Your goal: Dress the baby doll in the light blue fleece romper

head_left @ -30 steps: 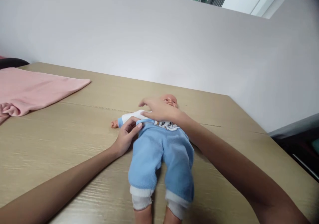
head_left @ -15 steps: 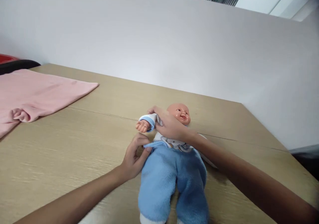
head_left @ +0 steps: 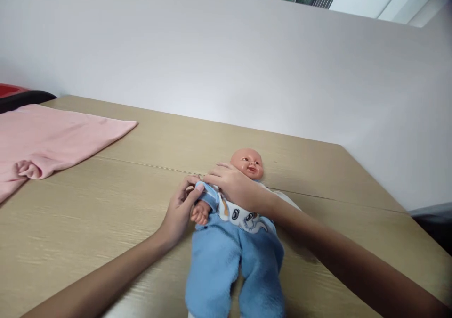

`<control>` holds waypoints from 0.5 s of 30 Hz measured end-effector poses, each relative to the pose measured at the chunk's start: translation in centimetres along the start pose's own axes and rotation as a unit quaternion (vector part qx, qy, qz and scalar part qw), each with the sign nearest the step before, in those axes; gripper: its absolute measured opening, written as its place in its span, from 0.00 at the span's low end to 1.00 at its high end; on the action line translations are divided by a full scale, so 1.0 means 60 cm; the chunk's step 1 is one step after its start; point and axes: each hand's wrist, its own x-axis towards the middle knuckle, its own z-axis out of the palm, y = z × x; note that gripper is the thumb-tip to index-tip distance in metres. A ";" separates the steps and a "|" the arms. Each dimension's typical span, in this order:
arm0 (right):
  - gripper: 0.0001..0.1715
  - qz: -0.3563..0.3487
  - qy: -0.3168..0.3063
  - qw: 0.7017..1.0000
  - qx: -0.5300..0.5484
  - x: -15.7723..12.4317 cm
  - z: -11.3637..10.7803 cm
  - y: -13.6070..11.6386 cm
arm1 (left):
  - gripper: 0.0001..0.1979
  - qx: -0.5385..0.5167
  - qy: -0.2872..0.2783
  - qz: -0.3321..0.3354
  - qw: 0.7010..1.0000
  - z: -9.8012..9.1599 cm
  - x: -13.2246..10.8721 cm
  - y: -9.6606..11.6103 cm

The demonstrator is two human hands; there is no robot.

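Left hand pinches blue cuff; right hand touches doll (face up).

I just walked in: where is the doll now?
The doll lies on the table, lower centre of the head view, under the right hand, right of the pink cloth.

Doll's head looks glossy, smooth plastic; trousers, fleecy matt cloth.

Here come forearms, both bare: left forearm slim, tapering to narrow wrist; right forearm smooth, widening toward elbow. Left hand bare, short thumbnail visible; right hand bare too.
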 end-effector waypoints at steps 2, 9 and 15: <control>0.14 0.024 0.002 0.998 0.063 -0.001 -0.003 0.002 | 0.14 0.002 0.002 -0.051 0.999 -0.004 0.012 -0.005; 0.16 0.284 0.068 0.947 0.137 -0.033 -0.010 -0.063 | 0.24 -0.092 -0.013 -0.206 0.974 -0.025 0.032 -0.043; 0.15 0.324 0.093 0.933 0.127 -0.034 0.023 -0.088 | 0.21 -0.015 -0.106 -0.127 0.986 -0.030 0.053 -0.043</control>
